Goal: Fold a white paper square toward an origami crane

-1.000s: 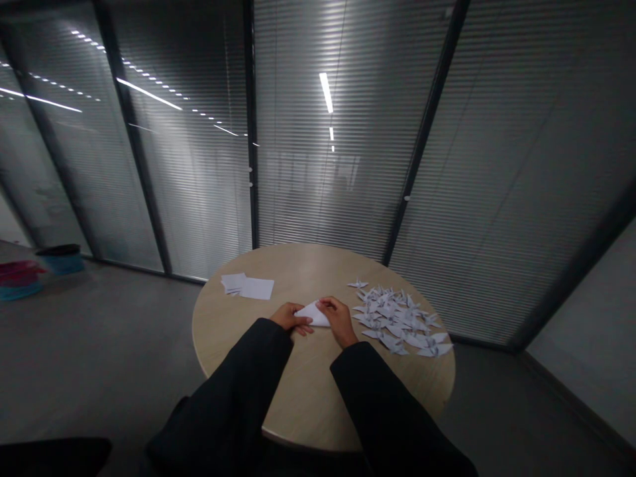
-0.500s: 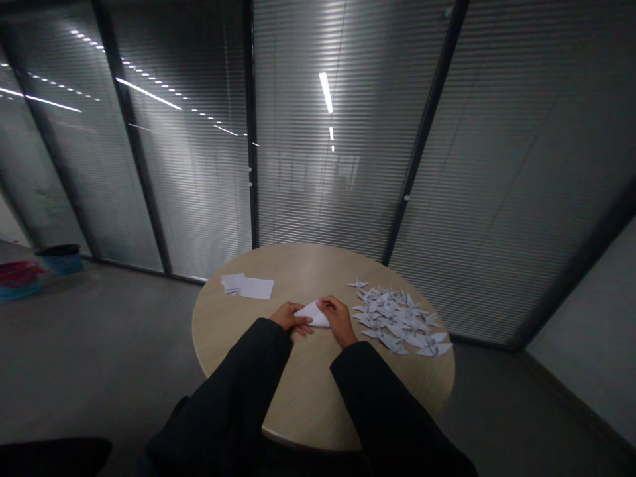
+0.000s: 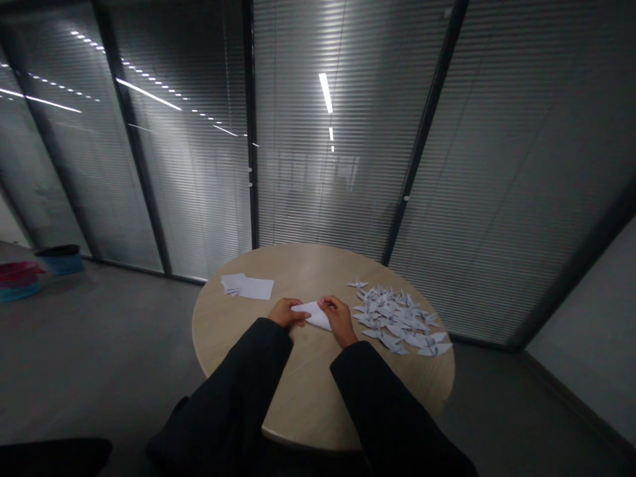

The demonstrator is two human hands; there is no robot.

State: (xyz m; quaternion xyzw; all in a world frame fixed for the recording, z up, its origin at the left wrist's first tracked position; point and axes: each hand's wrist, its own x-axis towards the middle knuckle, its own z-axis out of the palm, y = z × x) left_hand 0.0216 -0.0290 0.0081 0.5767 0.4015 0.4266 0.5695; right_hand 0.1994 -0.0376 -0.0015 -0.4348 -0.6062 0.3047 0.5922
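Left hand gripping one end of a folded white paper, right hand pinching the other end, paper cranes just beside the right hand, loose paper sheets beyond the left hand, all on a round wooden table

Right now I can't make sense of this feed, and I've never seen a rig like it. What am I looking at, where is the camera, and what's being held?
There's no machine here. These are a person's two bare hands, in black sleeves, seen from a camera worn on the person's head and looking forward and down. The left hand and right hand together hold a folded white paper near the middle of a round wooden table. To the right of the hands lies a pile of white origami cranes. Farther away, to the left, are square white paper sheets, some in a small stack. Behind the table stand glass partitions with slatted blinds.
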